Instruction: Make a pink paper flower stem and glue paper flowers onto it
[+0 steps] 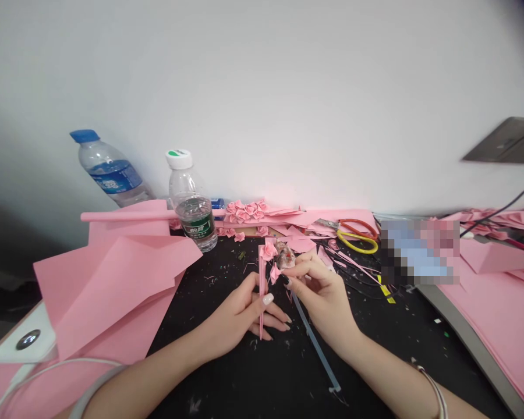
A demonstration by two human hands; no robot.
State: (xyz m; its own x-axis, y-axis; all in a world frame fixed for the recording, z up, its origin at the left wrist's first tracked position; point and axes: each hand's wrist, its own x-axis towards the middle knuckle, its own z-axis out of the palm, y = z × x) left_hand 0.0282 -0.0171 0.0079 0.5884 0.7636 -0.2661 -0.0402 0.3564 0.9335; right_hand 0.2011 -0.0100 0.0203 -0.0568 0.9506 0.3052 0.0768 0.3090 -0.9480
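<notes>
Thumb and fingers of my left hand (248, 311) pinch an upright narrow pink paper strip (262, 291), with a pink paper rose (268, 251) near its top. My right hand (323, 291) is closed on a small pink paper flower (275, 273), held close to the strip's right side. Just behind my right fingertips is a crumpled brownish lump (284, 255). A translucent bluish stick (317, 343) slants down over the black mat below my right hand.
Two bottles (196, 218) (113, 174) stand at the back left beside pink paper sheets (113, 285). Paper roses (247, 210) lie along the wall. Scissors (358, 235), cables and a blurred device (419, 250) are at the right, near more paper (502, 326).
</notes>
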